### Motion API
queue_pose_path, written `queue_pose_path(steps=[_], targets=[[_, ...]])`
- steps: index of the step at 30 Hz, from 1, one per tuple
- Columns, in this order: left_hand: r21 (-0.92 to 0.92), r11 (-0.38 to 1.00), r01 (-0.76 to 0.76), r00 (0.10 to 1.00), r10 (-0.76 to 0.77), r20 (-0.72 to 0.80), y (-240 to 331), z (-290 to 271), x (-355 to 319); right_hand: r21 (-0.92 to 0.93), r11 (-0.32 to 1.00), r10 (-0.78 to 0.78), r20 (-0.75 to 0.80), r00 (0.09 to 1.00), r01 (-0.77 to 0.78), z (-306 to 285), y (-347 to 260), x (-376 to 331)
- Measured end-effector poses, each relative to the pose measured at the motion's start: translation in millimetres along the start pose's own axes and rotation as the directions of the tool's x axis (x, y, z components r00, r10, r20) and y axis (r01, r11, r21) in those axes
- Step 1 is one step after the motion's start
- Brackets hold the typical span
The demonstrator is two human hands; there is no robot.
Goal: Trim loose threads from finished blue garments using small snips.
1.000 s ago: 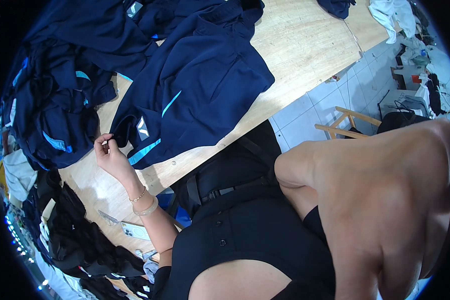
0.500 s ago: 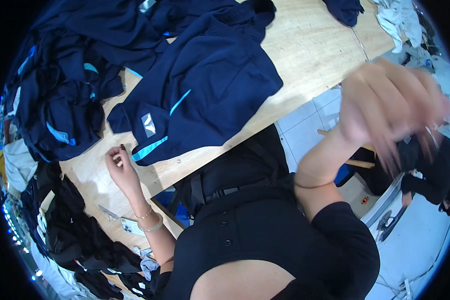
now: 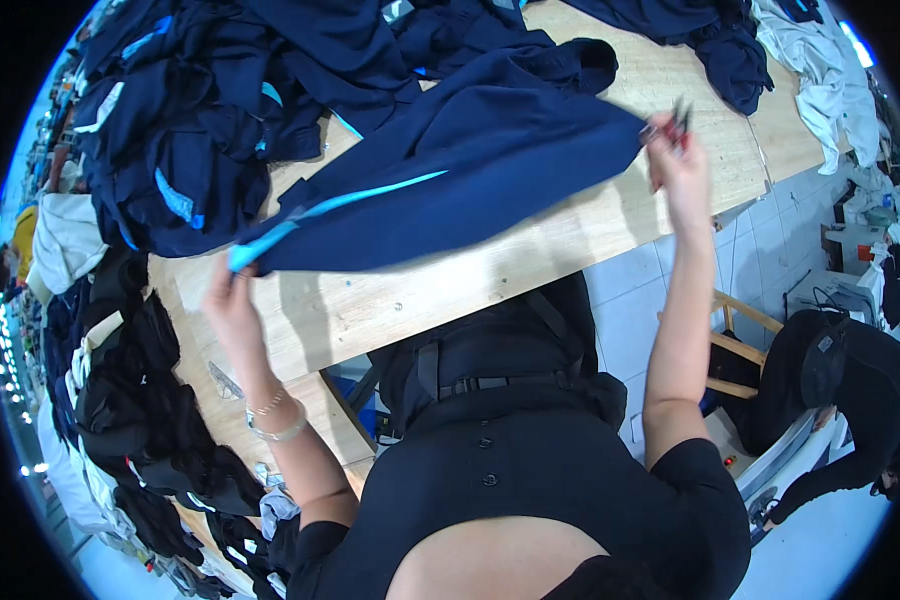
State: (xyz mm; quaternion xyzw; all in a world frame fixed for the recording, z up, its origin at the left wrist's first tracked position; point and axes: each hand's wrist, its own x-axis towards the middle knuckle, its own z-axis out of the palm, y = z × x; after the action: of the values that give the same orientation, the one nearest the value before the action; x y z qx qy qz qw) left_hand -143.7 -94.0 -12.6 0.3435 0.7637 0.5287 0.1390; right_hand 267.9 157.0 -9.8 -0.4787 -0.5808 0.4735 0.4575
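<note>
A: What's in the head view?
B: A smooth navy garment (image 3: pixel 470 200) with a tapering light-blue stripe (image 3: pixel 345 204), drawn taut mid-frame over the pale wooden table (image 3: pixel 540 245).
A: The hands?
B: Left hand (image 3: pixel 233 300), centre-left, pinches the striped end; right hand (image 3: pixel 680 170), upper right, grips the opposite edge and a red-handled tool (image 3: pixel 680 120).
A: Changed?
B: Half a second ago it lay loosely on the table, the right hand well apart.

You have before you a broad counter of pale, grained wood (image 3: pixel 580 240), crossed by soft shadows. Right of the counter, past its near edge, you see a floor of white square tiles (image 3: pixel 618 330) with thin joints, and on that side a slim frame of light-brown wooden bars (image 3: pixel 733 386). Well left of the counter runs a row of small white lights (image 3: pixel 6 372); beyond its far right corner glows a bright white lamp (image 3: pixel 856 45).
</note>
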Motion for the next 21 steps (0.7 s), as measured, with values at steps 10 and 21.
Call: queue_pose_path(steps=[10,21], targets=[[-0.381,0.718,-0.582,0.798,0.415,-0.436,162,-81,132,0.154,0.781,-0.579,-0.187,0.793,0.606,0,-222,68],[-0.632,0.519,-0.576,0.81,0.465,-0.356,218,-197,142,-0.187,0.624,-0.78,-0.219,0.587,0.759,-50,-249,13]])
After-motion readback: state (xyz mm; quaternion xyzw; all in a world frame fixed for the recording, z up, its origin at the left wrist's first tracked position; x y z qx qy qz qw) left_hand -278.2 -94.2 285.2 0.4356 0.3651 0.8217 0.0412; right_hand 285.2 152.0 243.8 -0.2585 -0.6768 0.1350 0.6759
